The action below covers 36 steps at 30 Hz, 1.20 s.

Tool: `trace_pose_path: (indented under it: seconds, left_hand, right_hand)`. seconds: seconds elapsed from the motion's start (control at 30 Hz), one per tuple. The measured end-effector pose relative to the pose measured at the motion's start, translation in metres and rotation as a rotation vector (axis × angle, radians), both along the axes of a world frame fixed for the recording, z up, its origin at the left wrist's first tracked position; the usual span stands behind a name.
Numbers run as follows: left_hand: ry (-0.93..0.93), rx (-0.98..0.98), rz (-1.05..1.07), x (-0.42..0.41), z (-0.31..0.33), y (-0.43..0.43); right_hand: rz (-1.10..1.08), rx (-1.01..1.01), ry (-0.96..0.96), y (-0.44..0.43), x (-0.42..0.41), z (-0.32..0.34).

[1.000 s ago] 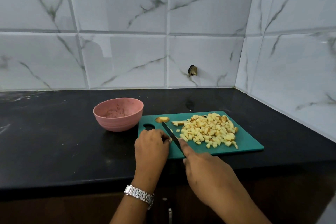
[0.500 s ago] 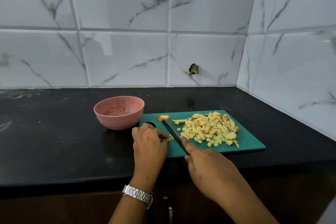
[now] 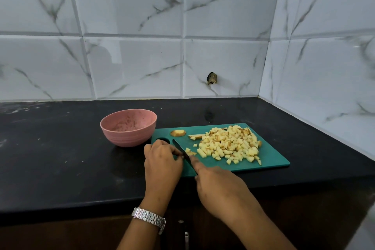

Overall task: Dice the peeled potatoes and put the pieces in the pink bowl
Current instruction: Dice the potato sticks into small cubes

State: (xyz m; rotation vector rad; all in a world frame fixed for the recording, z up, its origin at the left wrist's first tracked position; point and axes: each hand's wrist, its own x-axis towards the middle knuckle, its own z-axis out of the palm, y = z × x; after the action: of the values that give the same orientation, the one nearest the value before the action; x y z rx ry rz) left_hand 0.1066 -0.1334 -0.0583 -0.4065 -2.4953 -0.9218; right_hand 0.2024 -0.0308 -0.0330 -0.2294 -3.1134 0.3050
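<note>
A green cutting board (image 3: 272,160) lies on the black counter with a heap of diced potato (image 3: 231,144) on its right half. A potato end piece (image 3: 178,133) and a strip (image 3: 196,136) lie near the board's far left. My right hand (image 3: 219,186) grips a dark knife (image 3: 180,149) whose blade angles across the board's left part. My left hand (image 3: 162,160) sits left of the blade, fingers curled and pinching a small potato piece that is mostly hidden. A few fresh cubes (image 3: 189,152) lie just right of the blade. The pink bowl (image 3: 128,128) stands left of the board, without potato in it.
Black countertop (image 3: 60,158) runs left of the bowl and ends at a front edge near my wrists. Marble-tiled walls close the back and right, with a small hole (image 3: 212,78) in the back wall. A metal watch (image 3: 149,218) is on my left wrist.
The knife has cut further into the piece under my left fingers, and a few new cubes lie right of the blade. My left hand shifted slightly left along the board.
</note>
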Motion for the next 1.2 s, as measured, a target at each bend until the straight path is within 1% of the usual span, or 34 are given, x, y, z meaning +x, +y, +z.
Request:
trace_pose_path:
  seconds: [0.1, 0.2, 0.3, 0.37, 0.47, 0.63, 0.73, 0.8, 0.9, 1.03, 1.13, 1.2]
  left_hand:
    - [0.013, -0.014, 0.030, 0.000, 0.000, 0.000]
    - [0.011, -0.069, 0.039, 0.000, 0.000, 0.002]
    - [-0.001, -0.195, -0.041, -0.001, 0.002, 0.005]
    - [-0.049, -0.250, -0.114, -0.003, 0.003, 0.005]
    - [-0.094, -0.227, -0.094, -0.014, 0.006, -0.002]
    - [-0.033, -0.171, -0.038, -0.031, 0.019, -0.008]
    - [0.019, -0.262, -0.049, -0.036, 0.032, -0.004]
    - [-0.019, -0.330, -0.096, -0.043, 0.043, 0.005]
    - [-0.142, -0.400, -0.169, -0.064, 0.050, 0.021]
    - [-0.252, -0.527, -0.178, -0.093, 0.041, 0.030]
    - [-0.249, -0.471, -0.177, -0.103, 0.035, 0.030]
    - [-0.224, -0.422, -0.168, -0.107, 0.032, 0.029]
  right_hand:
    - [0.004, -0.004, 0.018, 0.010, 0.003, 0.007]
    - [-0.008, -0.056, 0.053, 0.020, 0.009, 0.014]
    - [0.019, -0.135, 0.086, 0.026, 0.020, 0.016]
    - [0.048, -0.173, 0.083, 0.025, 0.027, 0.016]
    - [0.085, -0.189, 0.080, 0.022, 0.037, 0.018]
    - [0.101, -0.195, 0.003, 0.026, 0.036, 0.018]
    - [0.076, -0.176, -0.004, 0.034, 0.022, 0.010]
    - [0.037, -0.166, 0.014, 0.042, 0.012, 0.006]
    - [-0.010, -0.154, 0.043, 0.051, 0.004, 0.004]
    - [-0.041, -0.168, 0.056, 0.053, 0.002, 0.002]
    - [-0.031, -0.221, 0.068, 0.054, 0.004, 0.003]
    - [-0.025, -0.222, 0.057, 0.055, 0.005, 0.003]
